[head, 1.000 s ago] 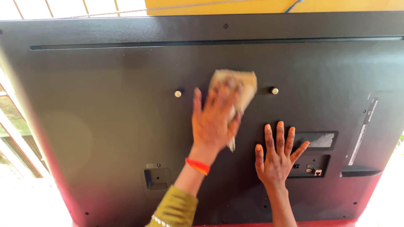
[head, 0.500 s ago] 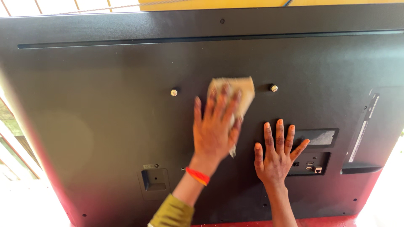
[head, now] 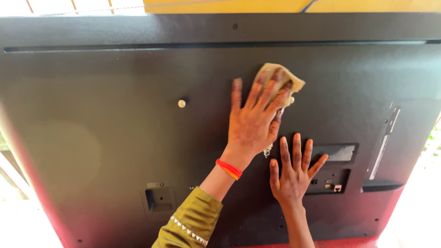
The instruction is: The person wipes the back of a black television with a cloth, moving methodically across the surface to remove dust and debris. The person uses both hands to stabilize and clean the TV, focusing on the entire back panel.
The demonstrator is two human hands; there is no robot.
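Note:
A large black television back panel [head: 115,138] fills the view. My left hand [head: 252,121], with an orange band at the wrist and an olive sleeve, presses a crumpled tan cloth [head: 294,82] flat against the panel's upper middle. The cloth lies under my fingers and sticks out past my fingertips. My right hand [head: 291,177] rests flat on the panel just below and to the right, fingers spread, holding nothing. It sits beside the recessed port bay [head: 331,177].
A brass mounting stud [head: 182,103] stands left of the cloth. A power socket recess [head: 156,200] is at the lower left, and a long vent slot [head: 138,47] runs along the top. Beyond the panel show a yellow surface [head: 229,5] and a red edge [head: 358,242].
My left hand has slid the cloth up and to the right, over the spot where the right mounting stud showed. My right hand has stayed in place.

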